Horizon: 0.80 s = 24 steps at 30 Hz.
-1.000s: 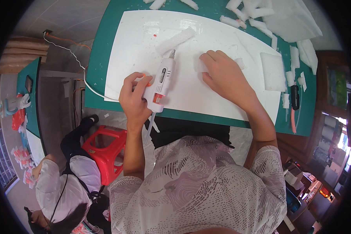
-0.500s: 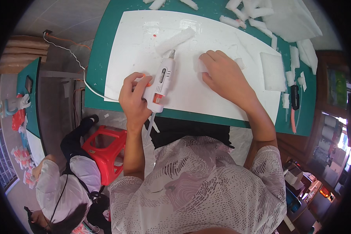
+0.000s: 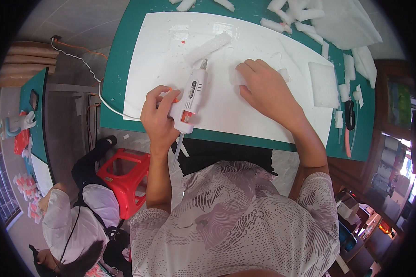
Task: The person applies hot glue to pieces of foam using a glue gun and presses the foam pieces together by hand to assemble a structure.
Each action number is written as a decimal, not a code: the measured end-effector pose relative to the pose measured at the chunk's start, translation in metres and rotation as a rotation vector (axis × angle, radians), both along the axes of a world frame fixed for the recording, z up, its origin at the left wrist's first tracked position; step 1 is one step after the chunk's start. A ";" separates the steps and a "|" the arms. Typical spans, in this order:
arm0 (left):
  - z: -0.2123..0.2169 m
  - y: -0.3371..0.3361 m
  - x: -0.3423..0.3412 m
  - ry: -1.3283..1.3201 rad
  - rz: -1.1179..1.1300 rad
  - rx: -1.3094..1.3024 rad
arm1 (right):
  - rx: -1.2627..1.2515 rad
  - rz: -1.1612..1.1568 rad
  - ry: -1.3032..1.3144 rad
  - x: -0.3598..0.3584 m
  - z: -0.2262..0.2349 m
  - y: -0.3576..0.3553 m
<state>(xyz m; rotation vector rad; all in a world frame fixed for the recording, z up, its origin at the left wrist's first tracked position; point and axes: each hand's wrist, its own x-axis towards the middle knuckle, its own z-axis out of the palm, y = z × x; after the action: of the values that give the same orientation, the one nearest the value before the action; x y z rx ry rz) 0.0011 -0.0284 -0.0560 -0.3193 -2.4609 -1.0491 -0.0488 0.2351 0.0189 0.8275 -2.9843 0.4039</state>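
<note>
My left hand (image 3: 156, 115) is closed round the handle of a white hot glue gun (image 3: 196, 85) with an orange trigger. A clear glue stick (image 3: 179, 147) juts from its back end. Its metal nozzle points away from me, close to the near end of a white foam roll (image 3: 212, 47) lying on the white board (image 3: 217, 113). To the right, my right hand (image 3: 268, 90) rests on the board with bent fingers and thumb at a pale, translucent foam piece (image 3: 236, 76). My hand partly hides that piece. Another small pale piece (image 3: 284, 75) shows beyond the hand.
A green mat (image 3: 113, 99) lies under the board. Foam strips (image 3: 308, 15), a foam square (image 3: 322, 85) and a black-handled cutter (image 3: 350, 115) lie to the right. The white cord (image 3: 85, 64) runs left to the wall. A person (image 3: 85, 217) sits near a red stool (image 3: 125, 177).
</note>
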 end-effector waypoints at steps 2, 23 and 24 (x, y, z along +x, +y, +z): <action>-0.001 0.000 0.000 -0.001 0.001 0.002 | -0.004 0.003 0.004 0.000 -0.001 0.000; -0.002 -0.001 0.000 -0.008 0.003 -0.012 | 0.003 -0.002 -0.001 0.000 -0.001 0.001; -0.001 -0.001 0.001 -0.011 0.003 -0.016 | 0.004 -0.001 0.001 0.000 -0.001 0.001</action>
<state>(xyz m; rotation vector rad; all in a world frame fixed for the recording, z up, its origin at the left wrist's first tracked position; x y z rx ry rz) 0.0016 -0.0294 -0.0574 -0.3150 -2.4794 -1.0334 -0.0490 0.2359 0.0181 0.8269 -2.9848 0.3977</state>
